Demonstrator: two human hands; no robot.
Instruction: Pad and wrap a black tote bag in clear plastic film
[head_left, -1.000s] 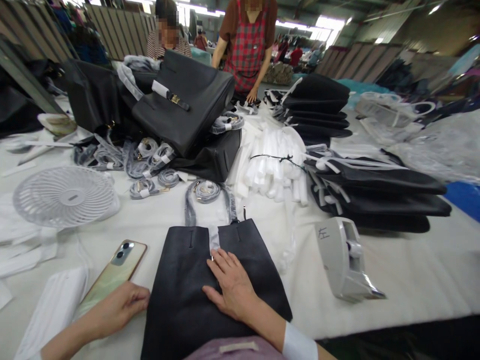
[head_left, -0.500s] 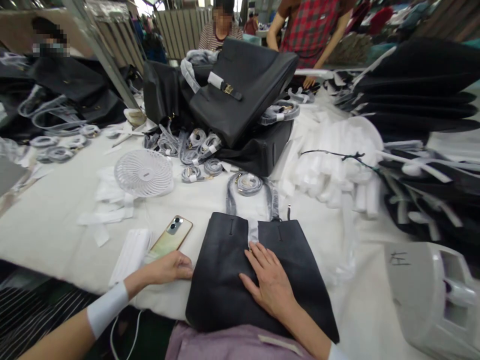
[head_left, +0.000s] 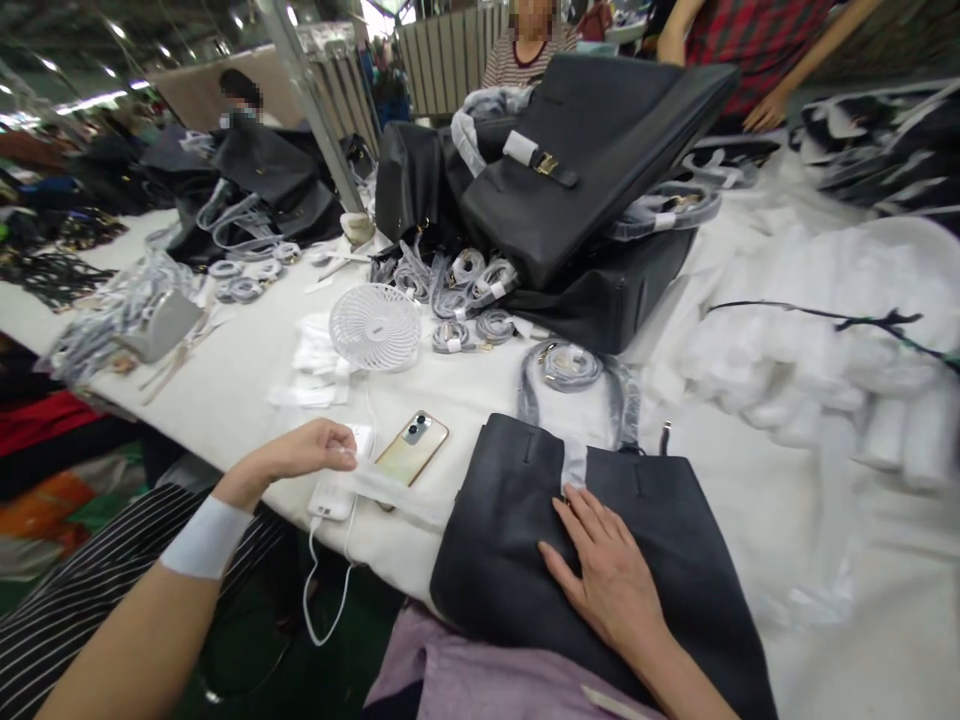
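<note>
A black handbag (head_left: 502, 540) lies flat in front of me, its handles wrapped in clear film and a white wrap (head_left: 574, 466) over its centre tab. My right hand (head_left: 611, 575) rests on the bag's front with the fingers stretched out, fingertips at the lower end of that wrap. Left of the bag, my left hand (head_left: 315, 450) pinches the end of a thin translucent white strip (head_left: 401, 495). The strip stretches from those fingers to the bag's left edge, passing over the lower part of a phone (head_left: 416, 445). A coiled wrapped strap (head_left: 564, 366) sits between the bag's handles.
A white fan (head_left: 375, 328) and a white power bank (head_left: 331, 502) with a cable are at the left. Behind stand piled black bags (head_left: 592, 170) with several coiled straps (head_left: 454, 337). White foam wraps (head_left: 810, 350) lie at right. Other people are beyond the table.
My left hand has moved left, away from the bag's edge, and the translucent strip now stretches out from it. My right hand stays on the bag. The view has turned left.
</note>
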